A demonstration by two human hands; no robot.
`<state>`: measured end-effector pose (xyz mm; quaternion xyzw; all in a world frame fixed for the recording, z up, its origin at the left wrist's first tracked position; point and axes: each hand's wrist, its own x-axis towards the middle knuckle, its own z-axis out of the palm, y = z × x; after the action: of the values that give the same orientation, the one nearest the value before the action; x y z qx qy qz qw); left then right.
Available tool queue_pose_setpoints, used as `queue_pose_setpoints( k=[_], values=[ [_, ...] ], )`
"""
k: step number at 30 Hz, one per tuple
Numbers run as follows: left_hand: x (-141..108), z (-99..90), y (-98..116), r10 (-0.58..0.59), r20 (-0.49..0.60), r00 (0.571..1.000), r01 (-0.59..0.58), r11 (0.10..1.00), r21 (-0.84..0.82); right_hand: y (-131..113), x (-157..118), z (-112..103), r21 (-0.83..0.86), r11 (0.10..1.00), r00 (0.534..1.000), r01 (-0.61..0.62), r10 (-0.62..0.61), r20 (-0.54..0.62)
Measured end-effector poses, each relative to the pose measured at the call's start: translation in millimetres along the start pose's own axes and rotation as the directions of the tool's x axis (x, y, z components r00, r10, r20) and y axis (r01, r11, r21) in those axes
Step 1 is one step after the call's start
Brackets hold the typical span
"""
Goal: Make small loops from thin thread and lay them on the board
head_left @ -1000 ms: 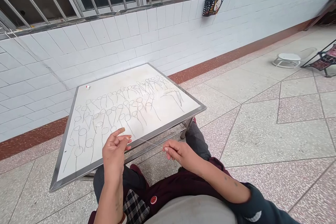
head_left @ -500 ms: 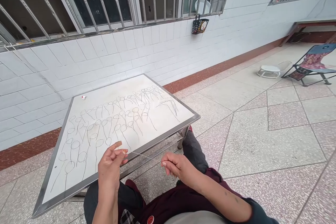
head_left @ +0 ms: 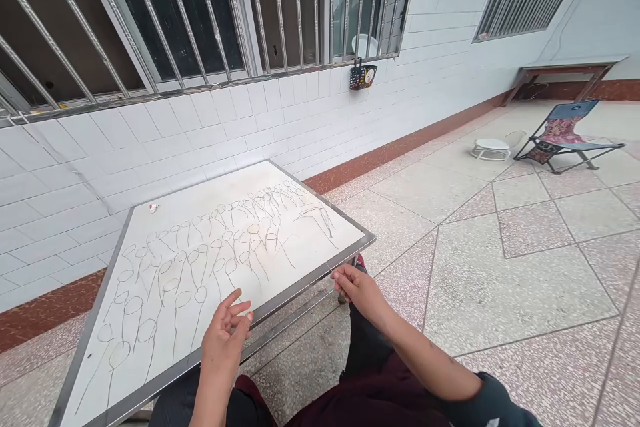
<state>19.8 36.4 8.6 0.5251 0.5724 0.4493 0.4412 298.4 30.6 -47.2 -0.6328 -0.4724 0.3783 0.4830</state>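
My right hand (head_left: 361,295) is closed in a pinch just off the table's front edge. A short bit of a thin wire-like strand (head_left: 329,267) pokes out from its fingertips toward the table. Left of it, my left hand (head_left: 227,333) is over the front edge, fingers apart and slightly curled, with nothing visible in them. Beneath and beyond lies a white tabletop (head_left: 200,195) with a grey metal rim. Several thin dark strands, each with a round loop (head_left: 147,329) and a tail, are laid across it in rows. A bundle of loopless strands (head_left: 317,215) rests at the right.
A tiny white-and-red item (head_left: 153,208) sits at the table's back left corner. Behind stands a white tiled wall with barred windows, and a small black basket (head_left: 363,76) hangs there. Farther right are a low white stool (head_left: 491,149) and a folding chair (head_left: 565,133).
My hands have moved apart: the right went up and rightward with the strand, and the left lowered slightly to the right. The strand that stretched between them no longer reaches my left hand.
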Motion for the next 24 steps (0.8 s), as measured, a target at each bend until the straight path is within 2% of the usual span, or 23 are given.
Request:
queue_pose_setpoints(
  k=[3,6,8,10,13,16,19,24],
  values=[
    [-7,7.2,-14,-0.038,0.056,0.998,0.039,0.999,-0.01,4,34,-13,-0.046,0.998,0.995,-0.047,0.043,-0.087],
    [-13,15.3,-41,-0.095,0.184,0.978,0.099,0.995,-0.016,7,62,-21,-0.112,0.989,0.987,-0.099,0.083,-0.139],
    [-16,17.5,-66,-0.116,0.333,0.936,0.116,0.993,0.021,6,76,-23,-0.17,0.977,0.983,-0.126,0.1,-0.154],
    [-16,16.4,-92,-0.147,0.47,0.87,0.101,0.988,0.12,4,85,-23,-0.238,0.961,0.982,-0.139,0.102,-0.159],
    [-15,13.1,-126,-0.186,0.467,0.864,0.106,0.975,0.193,0,92,-20,-0.353,0.926,0.984,-0.135,0.085,-0.153],
    [-13,13.7,-148,-0.208,0.457,0.865,0.089,0.959,0.268,-5,95,-17,-0.47,0.874,0.987,-0.12,0.056,-0.148],
    [-9,18.8,-156,-0.231,0.471,0.852,0.061,0.936,0.347,-9,98,-16,-0.577,0.81,0.988,-0.106,0.019,-0.154],
    [-12,26.8,-155,-0.281,0.482,0.83,0.038,0.891,0.453,-12,97,-16,-0.722,0.688,0.991,-0.074,-0.031,-0.131]
  ],
)
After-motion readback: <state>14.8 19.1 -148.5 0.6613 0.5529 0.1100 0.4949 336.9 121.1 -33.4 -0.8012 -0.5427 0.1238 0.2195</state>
